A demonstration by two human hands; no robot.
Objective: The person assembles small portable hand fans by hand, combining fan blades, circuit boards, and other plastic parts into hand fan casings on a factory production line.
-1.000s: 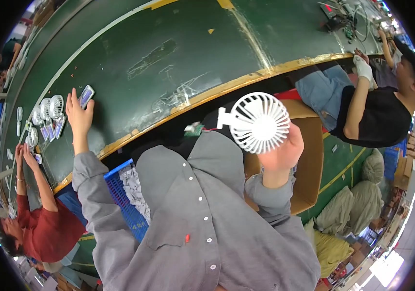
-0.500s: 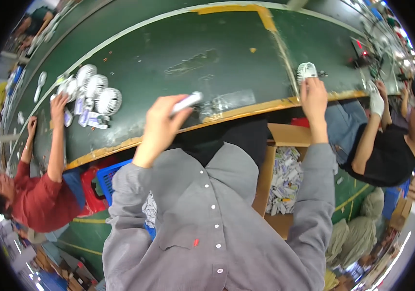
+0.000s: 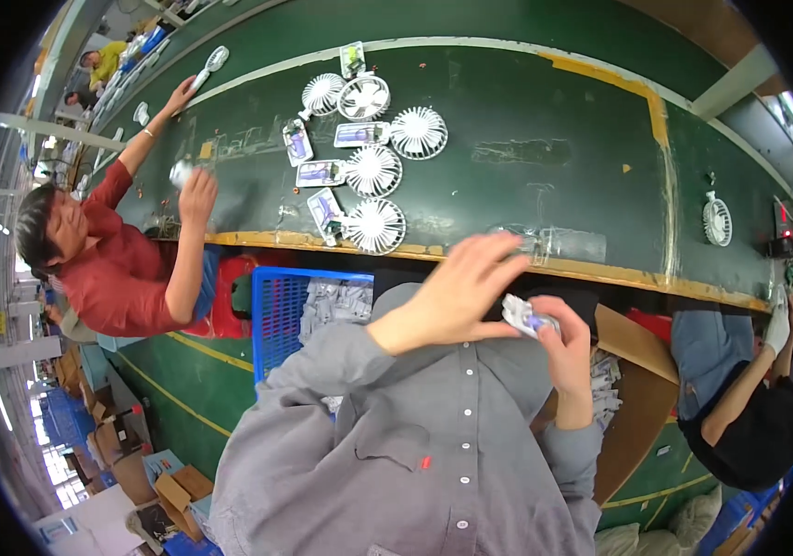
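White packet (image 3: 528,317) pinched in right hand (image 3: 565,345) fingers near the table (image 3: 545,167) edge; left hand (image 3: 457,295) fingers spread beside it. Five fans (image 3: 375,225) already laid out on the table; packets in blue crate (image 3: 278,313) remain.

A factory assembly line is shown: a long green conveyor belt (image 3: 545,120) (workers seated alongside), small fans (image 3: 373,171) laid out.

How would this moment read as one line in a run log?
left hand: open, over packet | right hand: holds small packet | belt: five white fans
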